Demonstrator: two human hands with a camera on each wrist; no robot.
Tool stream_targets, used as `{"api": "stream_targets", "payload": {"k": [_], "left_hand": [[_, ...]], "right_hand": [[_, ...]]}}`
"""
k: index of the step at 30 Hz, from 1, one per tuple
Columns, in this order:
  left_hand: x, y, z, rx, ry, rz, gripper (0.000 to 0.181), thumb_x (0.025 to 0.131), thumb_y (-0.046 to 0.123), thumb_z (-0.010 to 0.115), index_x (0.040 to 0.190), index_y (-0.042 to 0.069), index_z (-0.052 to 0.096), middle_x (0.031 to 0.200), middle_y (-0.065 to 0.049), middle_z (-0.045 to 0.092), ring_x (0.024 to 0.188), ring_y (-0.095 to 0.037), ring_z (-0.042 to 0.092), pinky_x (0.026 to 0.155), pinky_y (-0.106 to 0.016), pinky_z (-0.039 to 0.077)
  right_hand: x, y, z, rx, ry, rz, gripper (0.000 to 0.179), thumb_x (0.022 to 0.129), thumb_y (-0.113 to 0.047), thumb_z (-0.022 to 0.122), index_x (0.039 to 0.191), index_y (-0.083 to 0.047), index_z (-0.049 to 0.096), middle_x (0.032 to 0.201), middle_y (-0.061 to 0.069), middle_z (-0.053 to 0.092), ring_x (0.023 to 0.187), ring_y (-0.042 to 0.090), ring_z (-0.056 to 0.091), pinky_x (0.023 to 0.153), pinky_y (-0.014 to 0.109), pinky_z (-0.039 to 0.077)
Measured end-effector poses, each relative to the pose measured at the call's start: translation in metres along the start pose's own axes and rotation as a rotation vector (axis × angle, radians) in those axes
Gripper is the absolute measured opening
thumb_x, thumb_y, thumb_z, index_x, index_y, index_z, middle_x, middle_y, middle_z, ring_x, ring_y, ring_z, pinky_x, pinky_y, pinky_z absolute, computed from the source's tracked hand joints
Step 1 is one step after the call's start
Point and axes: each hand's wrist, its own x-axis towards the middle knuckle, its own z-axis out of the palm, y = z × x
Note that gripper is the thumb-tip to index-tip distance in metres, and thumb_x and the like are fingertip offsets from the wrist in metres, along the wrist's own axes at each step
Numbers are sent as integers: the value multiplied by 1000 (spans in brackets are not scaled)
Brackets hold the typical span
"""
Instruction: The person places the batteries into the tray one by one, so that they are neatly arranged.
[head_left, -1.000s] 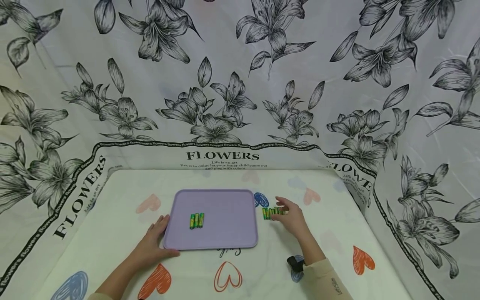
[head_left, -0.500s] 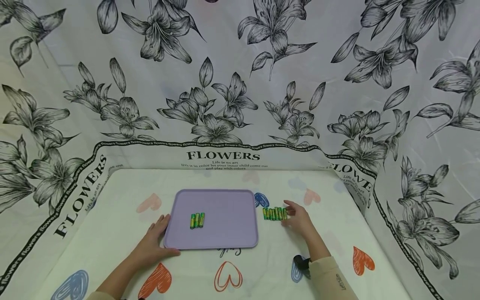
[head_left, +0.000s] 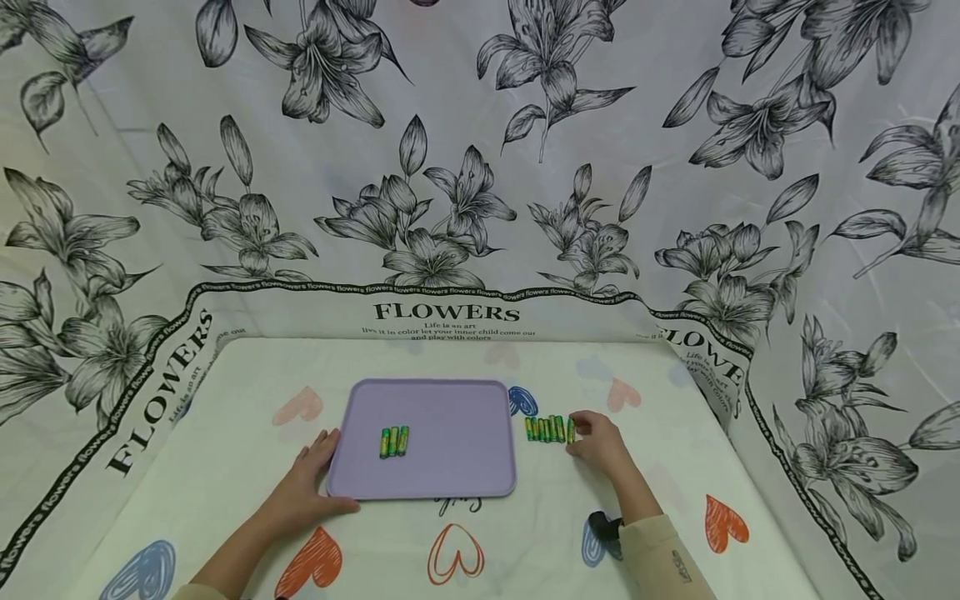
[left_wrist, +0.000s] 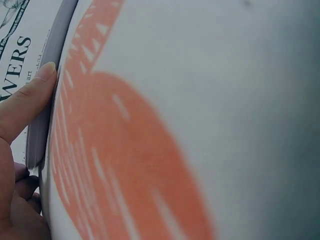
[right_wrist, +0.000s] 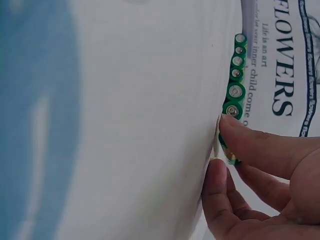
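In the head view, my right hand pinches a green-and-yellow battery at the right end of a row. A narrow gap parts it from the other batteries, several standing side by side on the cloth. The right wrist view shows thumb and fingers at the held battery, partly covering it. Round the front left corner of a purple tray lies my left hand, its thumb against the front edge and its fingers along the left side. On the tray, three similar batteries stand in a row.
A white cloth with printed hearts covers the table. Floral fabric with a FLOWERS border hangs behind and at both sides. A black device is strapped at the right wrist.
My right hand has shifted right from over the row to its end, and its fingers have closed on the last battery, which now stands slightly apart. The left hand and tray stay put.
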Motion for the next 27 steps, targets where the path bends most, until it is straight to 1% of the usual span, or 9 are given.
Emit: {"api": "stream_targets", "payload": {"k": [5, 10, 17, 20, 24, 27], "left_hand": [[0, 1, 0, 9, -6, -4, 133, 62, 62, 87, 162, 8, 18, 167, -24, 15, 152, -52, 10, 120, -71, 13], [0, 3, -1, 7, 1, 3, 132, 63, 62, 87, 162, 8, 18, 167, -24, 16, 151, -53, 11, 119, -72, 14], [-3, 6, -2, -17, -2, 8, 131, 64, 58, 88, 161, 6, 18, 166, -25, 16, 152, -51, 10, 120, -71, 13], [-3, 6, -1, -27, -3, 8, 131, 64, 57, 89, 161, 6, 18, 166, -25, 16, 152, -51, 10, 120, -71, 13], [-2, 5, -1, -25, -7, -1, 131, 63, 58, 88, 162, 7, 18, 167, -24, 14, 152, -52, 9, 120, -71, 12], [-1, 4, -1, -21, -8, 1, 131, 63, 58, 88, 162, 7, 18, 167, -24, 14, 151, -52, 9, 120, -71, 12]], "right_hand": [[-6, -5, -4, 62, 52, -27, 59, 75, 5, 79, 131, 1, 62, 114, 17, 69, 104, 29, 67, 91, 45, 57], [-11, -16, -6, 115, 79, -59, 57, 78, 4, 78, 132, 2, 62, 117, 18, 69, 106, 31, 67, 90, 44, 58], [-17, -37, -1, 122, 59, -92, 60, 77, 1, 81, 134, 0, 62, 117, 14, 71, 106, 27, 68, 88, 42, 59], [-20, -49, 2, 133, 51, -99, 59, 76, 1, 81, 133, -2, 63, 114, 12, 72, 103, 24, 68, 86, 39, 59], [-23, -65, 8, 144, 13, -121, 58, 76, 0, 83, 132, -2, 64, 113, 10, 72, 98, 20, 67, 84, 35, 58], [-25, -76, 14, 153, -19, -154, 58, 77, 1, 83, 132, 0, 63, 111, 10, 72, 96, 19, 67, 81, 34, 59]]}}
